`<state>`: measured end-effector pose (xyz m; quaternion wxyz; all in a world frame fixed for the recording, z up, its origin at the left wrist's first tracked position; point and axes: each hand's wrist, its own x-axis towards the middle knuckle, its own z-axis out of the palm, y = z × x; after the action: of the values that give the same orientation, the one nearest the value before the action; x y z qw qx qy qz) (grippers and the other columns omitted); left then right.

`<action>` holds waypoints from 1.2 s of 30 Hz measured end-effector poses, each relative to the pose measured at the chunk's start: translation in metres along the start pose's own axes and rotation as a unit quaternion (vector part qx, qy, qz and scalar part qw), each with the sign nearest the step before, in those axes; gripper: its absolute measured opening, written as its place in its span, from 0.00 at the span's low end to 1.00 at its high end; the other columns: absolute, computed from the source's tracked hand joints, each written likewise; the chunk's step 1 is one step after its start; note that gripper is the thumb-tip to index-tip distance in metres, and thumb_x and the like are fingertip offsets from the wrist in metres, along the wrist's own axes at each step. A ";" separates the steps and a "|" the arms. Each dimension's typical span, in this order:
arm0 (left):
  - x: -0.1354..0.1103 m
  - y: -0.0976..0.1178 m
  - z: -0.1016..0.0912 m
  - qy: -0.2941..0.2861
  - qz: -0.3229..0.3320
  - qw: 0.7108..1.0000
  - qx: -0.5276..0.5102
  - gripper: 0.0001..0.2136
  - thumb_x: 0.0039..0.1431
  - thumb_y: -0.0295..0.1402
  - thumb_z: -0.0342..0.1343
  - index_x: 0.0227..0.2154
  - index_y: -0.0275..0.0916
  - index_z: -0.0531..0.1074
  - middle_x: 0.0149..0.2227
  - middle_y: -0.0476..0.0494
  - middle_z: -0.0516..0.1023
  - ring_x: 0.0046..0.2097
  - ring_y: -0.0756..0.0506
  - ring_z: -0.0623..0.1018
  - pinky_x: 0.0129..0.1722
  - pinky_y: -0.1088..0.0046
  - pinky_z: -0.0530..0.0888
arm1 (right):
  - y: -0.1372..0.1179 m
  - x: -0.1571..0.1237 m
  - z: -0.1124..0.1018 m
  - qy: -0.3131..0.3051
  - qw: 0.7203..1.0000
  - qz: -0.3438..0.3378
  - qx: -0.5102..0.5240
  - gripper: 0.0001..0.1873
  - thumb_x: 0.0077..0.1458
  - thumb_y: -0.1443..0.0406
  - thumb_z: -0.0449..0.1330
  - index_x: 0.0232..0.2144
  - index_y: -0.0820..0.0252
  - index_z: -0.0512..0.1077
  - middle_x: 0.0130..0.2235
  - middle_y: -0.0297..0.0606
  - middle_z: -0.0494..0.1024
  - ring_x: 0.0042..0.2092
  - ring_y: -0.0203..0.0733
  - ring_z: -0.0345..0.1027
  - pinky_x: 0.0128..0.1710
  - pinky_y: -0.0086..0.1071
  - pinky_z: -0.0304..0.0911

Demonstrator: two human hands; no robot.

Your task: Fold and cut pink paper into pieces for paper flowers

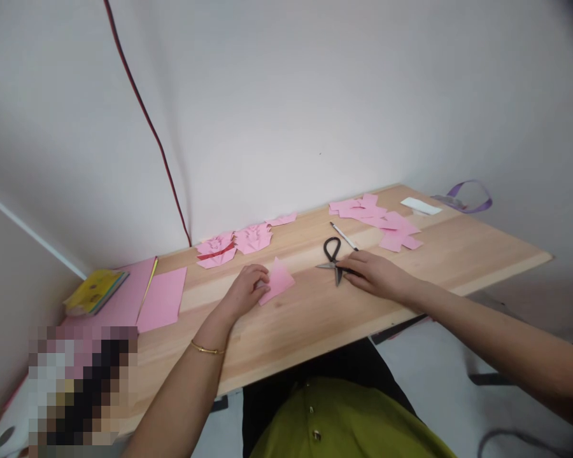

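In the head view a small piece of pink paper [277, 280] lies near the middle of the wooden table, its left edge between the thumb and fingers of my left hand [249, 289]. To the right, my right hand [373, 273] rests low over the table with its fingers on one black handle of a pair of scissors [333, 262]. The scissors' blades are spread and point toward the left and the near edge. A white pen [344, 236] lies just behind them.
Folded pink paper shapes [253, 238] sit along the wall, and loose pink cutouts [391, 228] at back right, near a white strip [421, 205]. Leftward are pink sheets [165, 299], a yellow pencil [148, 287] and a yellow packet [93, 289]. A cable [148, 124] hangs down the wall.
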<state>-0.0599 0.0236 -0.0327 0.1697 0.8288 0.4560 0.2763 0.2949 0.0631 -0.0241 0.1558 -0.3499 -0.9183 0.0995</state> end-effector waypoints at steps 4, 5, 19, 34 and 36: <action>-0.001 0.003 -0.001 -0.003 -0.017 1.000 0.008 0.11 0.54 0.28 0.55 0.42 0.40 0.69 0.43 0.41 0.74 0.47 0.43 0.71 0.49 0.59 0.68 | 0.000 0.005 0.002 -0.001 1.000 -0.026 0.005 0.18 0.61 0.62 0.49 0.50 0.60 0.70 0.41 0.48 0.73 0.43 0.48 0.68 0.43 0.40 0.65; -0.001 0.003 -0.001 -0.005 -0.023 1.000 0.010 0.12 0.54 0.28 0.55 0.43 0.40 0.69 0.43 0.41 0.74 0.47 0.43 0.71 0.49 0.59 0.68 | 0.001 0.005 0.002 0.000 0.999 -0.033 0.006 0.18 0.61 0.62 0.50 0.50 0.60 0.70 0.41 0.48 0.73 0.43 0.47 0.68 0.43 0.40 0.65; -0.002 -0.002 -0.002 0.008 -0.100 0.989 0.111 0.13 0.53 0.30 0.56 0.44 0.37 0.70 0.43 0.38 0.73 0.45 0.42 0.70 0.47 0.61 0.68 | 0.076 -0.005 -0.017 0.155 0.959 0.179 -0.157 0.19 0.57 0.61 0.50 0.46 0.62 0.72 0.41 0.50 0.74 0.45 0.52 0.66 0.43 0.41 0.61; -0.001 -0.001 -0.001 0.051 -0.156 0.984 0.066 0.05 0.50 0.29 0.56 0.32 0.39 0.70 0.32 0.46 0.73 0.33 0.47 0.70 0.34 0.68 0.68 | 0.008 0.065 0.004 0.128 0.991 0.024 -0.014 0.15 0.57 0.62 0.52 0.44 0.60 0.73 0.44 0.48 0.74 0.47 0.49 0.66 0.48 0.44 0.61; -0.001 -0.001 -0.001 0.049 -0.153 0.985 0.062 0.06 0.50 0.29 0.56 0.33 0.39 0.69 0.32 0.46 0.72 0.33 0.47 0.70 0.34 0.68 0.68 | -0.018 0.092 0.016 0.089 0.995 -0.043 0.027 0.15 0.58 0.63 0.53 0.45 0.61 0.72 0.45 0.48 0.74 0.48 0.48 0.65 0.49 0.42 0.60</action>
<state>-0.0619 0.0230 -0.0327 0.1357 0.7437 0.6013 0.2586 0.2133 0.1109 -0.0143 0.2506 -0.3136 -0.9118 0.0859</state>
